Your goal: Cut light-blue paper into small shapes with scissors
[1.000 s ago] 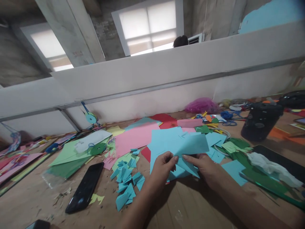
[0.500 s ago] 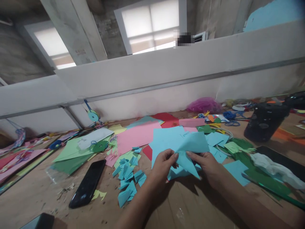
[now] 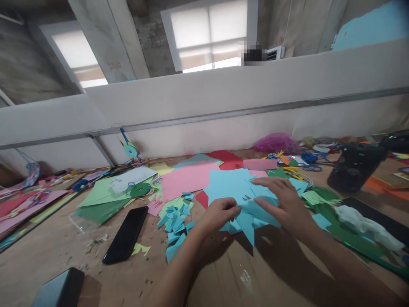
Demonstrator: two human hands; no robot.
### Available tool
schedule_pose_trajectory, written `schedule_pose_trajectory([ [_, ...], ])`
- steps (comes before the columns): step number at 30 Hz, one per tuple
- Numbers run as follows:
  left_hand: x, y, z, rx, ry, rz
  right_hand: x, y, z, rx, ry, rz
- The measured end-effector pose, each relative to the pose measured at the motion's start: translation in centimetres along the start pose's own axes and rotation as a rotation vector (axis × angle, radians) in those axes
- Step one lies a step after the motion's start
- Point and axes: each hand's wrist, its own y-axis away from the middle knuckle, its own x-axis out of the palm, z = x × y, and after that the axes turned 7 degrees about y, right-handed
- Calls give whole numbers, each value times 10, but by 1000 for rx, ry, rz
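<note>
My left hand (image 3: 220, 214) pinches the left side of a light-blue folded paper (image 3: 246, 224), whose pointed tip hangs down toward me. Over the paper's right part, my right hand (image 3: 281, 200) has its fingers spread and its thumb apart; whether the fingertips touch the paper I cannot tell. Just behind lies a flat light-blue sheet (image 3: 226, 181). Left of my left forearm is a heap of small folded blue pieces (image 3: 173, 224), partly covered by that arm.
A black phone (image 3: 126, 234) lies on the table at left, with a dark box (image 3: 60, 288) nearer me. Pink paper (image 3: 188, 179) and green sheets (image 3: 105, 200) spread toward the white partition (image 3: 204, 102). At right stand a dark cup (image 3: 356, 166) and a crumpled white tissue (image 3: 367, 226).
My right hand has let go of the folded paper's right side, risen and spread its fingers. The paper's tip now points straighter down. The view has shifted slightly.
</note>
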Motion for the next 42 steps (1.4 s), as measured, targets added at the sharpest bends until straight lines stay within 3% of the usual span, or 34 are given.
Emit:
schedule_pose_trajectory([
  [3,0,4,-5,48,-111,30,3,-10,10,-124,85,234],
  [7,-4,8,-10,106,-169,44,10,-23,12,-162,84,429],
  [14,-11,7,-5,80,-52,115,9,-31,10,-82,-57,520],
  [18,-18,6,-1,76,-4,118,2,-34,5,22,-92,482],
  [22,-24,2,6,78,61,91,-5,-36,-10,137,-141,347],
  [26,-27,-7,16,94,184,-83,-1,-35,-21,431,-396,28],
  [28,-26,-11,17,113,252,-213,7,-32,-20,585,-582,-44],
  [31,-19,-14,14,143,332,-349,24,-24,-11,736,-735,63],
  [35,-4,-12,9,152,354,-366,47,-9,5,719,-810,238],
  [42,11,-14,14,74,351,-230,60,6,-3,699,-848,131],
])
